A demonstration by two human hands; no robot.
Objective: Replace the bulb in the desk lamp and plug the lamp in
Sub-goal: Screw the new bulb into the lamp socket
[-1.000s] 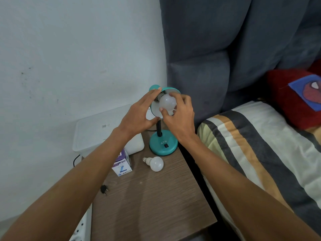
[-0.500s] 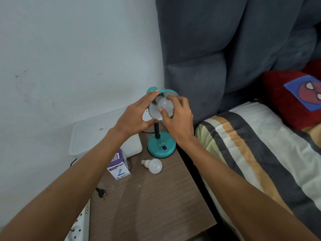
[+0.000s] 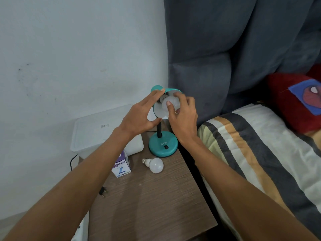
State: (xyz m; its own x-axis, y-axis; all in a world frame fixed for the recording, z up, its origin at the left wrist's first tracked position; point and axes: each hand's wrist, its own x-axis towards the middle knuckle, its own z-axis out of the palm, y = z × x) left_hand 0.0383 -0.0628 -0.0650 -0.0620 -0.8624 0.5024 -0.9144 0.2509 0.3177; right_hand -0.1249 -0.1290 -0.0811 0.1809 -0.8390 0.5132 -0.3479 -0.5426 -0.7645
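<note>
Two bulbs are in play: one sits in the lamp's (image 3: pixel 163 145) shade (image 3: pixel 159 112), the other, the spare bulb (image 3: pixel 155 165), lies on its side on the nightstand (image 3: pixel 147 197) just in front of the lamp base. The right hand (image 3: pixel 182 119) has its fingertips closed round the bulb (image 3: pixel 171 105) in the shade, thumb across the glass, a pose suited to twisting it in its socket. The left hand (image 3: pixel 139 117) spans the shade's rim, fingers at the top edge and thumb at the lower edge, apparently to brace the shade against that twist; it is only partly closed and pinches nothing but the rim.

Which of the two bulbs is the new one cannot be told, nor whether this bulb is being screwed in or out. The socket and most of the bulb's neck are hidden by the shade and fingers. A small box (image 3: pixel 121 168) stands left of the lamp base, partly covered by the left forearm. The plug (image 3: pixel 103 191) lies loose on the nightstand, well in front and left of the lamp, so plugging in is judged not yet done. A power strip at the nightstand's front left is cut off and mostly hidden.
</note>
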